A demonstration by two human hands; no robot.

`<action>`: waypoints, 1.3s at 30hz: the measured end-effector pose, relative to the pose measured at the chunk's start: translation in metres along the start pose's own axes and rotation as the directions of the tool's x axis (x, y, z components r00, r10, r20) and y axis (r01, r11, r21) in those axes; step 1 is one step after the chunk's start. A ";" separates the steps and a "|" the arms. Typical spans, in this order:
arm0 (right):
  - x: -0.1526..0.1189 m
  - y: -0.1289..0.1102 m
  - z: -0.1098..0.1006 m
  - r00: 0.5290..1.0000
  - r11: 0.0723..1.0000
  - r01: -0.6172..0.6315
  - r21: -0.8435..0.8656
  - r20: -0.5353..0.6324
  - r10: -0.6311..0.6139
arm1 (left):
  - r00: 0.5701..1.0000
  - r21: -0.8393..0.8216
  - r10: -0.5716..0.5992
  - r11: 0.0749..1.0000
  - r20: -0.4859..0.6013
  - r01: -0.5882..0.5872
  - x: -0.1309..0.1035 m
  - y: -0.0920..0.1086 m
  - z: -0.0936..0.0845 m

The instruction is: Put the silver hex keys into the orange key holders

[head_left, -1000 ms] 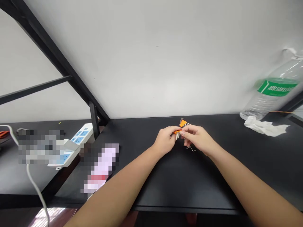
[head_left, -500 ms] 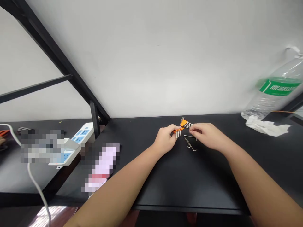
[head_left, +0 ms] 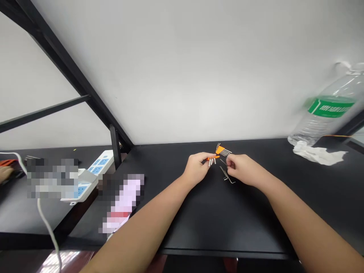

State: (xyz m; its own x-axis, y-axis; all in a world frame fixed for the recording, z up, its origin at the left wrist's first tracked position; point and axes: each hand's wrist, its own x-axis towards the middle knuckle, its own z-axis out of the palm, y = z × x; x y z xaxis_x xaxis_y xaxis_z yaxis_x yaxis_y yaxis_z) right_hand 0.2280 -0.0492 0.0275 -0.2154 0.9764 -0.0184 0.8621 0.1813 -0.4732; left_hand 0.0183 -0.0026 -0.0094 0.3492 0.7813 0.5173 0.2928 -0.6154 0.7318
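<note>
My left hand is closed on an orange hex key holder, pinched by its edge, with several short metal key ends pointing down from it. My right hand has its thumb and fingers pinched on a thin metal hex key, whose free end points left toward the holder. A few loose hex keys lie on the black table between and below my hands. Just behind, a second orange holder lies on the table with several hex keys fanned out to the right.
On the left are a pixelated phone-like object, a white power strip and a white cable. A person's hand shows at the far left edge. A large plastic bottle and crumpled tissue are at right, near the wall.
My right hand has lifted a hex key from the loose ones on the table and now holds it angled toward the holder. My left hand still grips the holder.
</note>
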 end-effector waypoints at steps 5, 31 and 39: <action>-0.004 -0.007 -0.006 0.952 0.940 0.242 0.242 -0.246 -0.182 | 1.000 0.024 -0.017 1.000 -0.019 0.018 0.001 0.002 -0.002; -0.008 -0.018 -0.006 0.996 0.628 0.036 0.777 -0.078 0.039 | 0.982 0.279 0.140 0.945 0.129 -0.171 -0.003 0.007 -0.002; 0.000 -0.022 0.017 0.986 0.629 0.001 0.778 -0.106 0.129 | 0.976 0.207 0.201 0.955 0.081 -0.214 -0.007 0.017 0.002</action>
State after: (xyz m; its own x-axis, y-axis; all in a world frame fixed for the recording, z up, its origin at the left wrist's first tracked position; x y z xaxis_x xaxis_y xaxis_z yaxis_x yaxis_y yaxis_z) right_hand 0.2012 -0.0554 0.0233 -0.0522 0.9985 0.0143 0.1852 0.0237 -0.9824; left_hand 0.0228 -0.0184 -0.0019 0.4718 0.6306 0.6163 0.3894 -0.7761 0.4960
